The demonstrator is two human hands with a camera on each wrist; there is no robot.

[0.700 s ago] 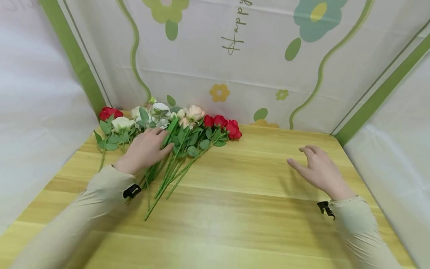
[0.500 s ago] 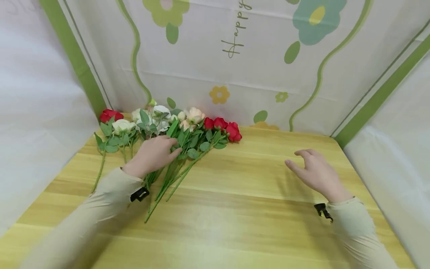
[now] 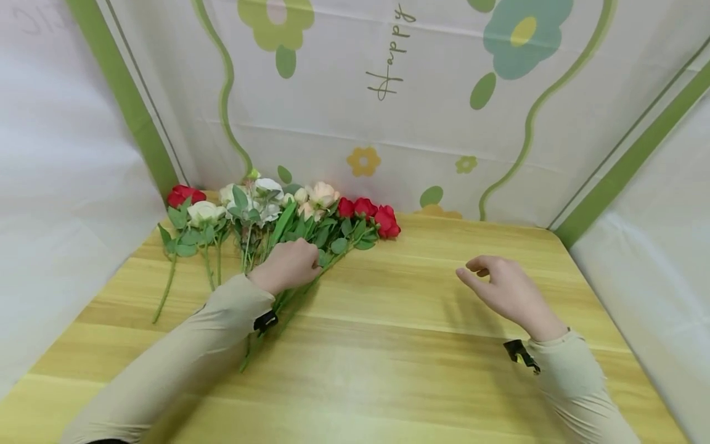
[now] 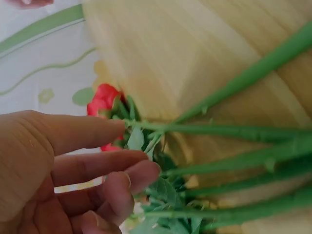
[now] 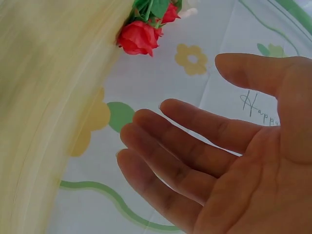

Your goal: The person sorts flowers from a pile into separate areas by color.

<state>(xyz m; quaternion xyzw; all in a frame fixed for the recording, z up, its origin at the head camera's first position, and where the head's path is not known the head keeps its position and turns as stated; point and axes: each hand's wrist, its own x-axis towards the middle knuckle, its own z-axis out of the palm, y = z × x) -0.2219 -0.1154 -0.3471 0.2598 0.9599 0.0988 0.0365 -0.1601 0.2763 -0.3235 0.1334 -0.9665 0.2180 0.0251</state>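
Note:
Long-stemmed flowers lie in a spread bunch at the table's back left. Red roses (image 3: 386, 222) are at the bunch's right end, with peach flowers (image 3: 322, 195), white flowers (image 3: 266, 209) and a cream rose (image 3: 205, 213) farther left. Over the green stems (image 4: 243, 131) hovers my left hand (image 3: 288, 265), its fingers bent loosely; the left wrist view shows a gap between thumb and index finger, with nothing held there. My right hand (image 3: 501, 290) hangs above the table's right side, holding nothing. Its palm and relaxed fingers (image 5: 180, 180) show in the right wrist view.
A wooden-patterned table (image 3: 377, 370) extends beneath both arms. Behind it hangs a white cloth (image 3: 333, 111) printed with flowers and the word "Happy". A single red rose (image 3: 185, 195) lies at the far left, its stem apart from the bunch.
My left hand has moved right and toward me across the stems, its fingers bending more. My right hand has shifted slightly left and toward me. The flowers keep their arrangement.

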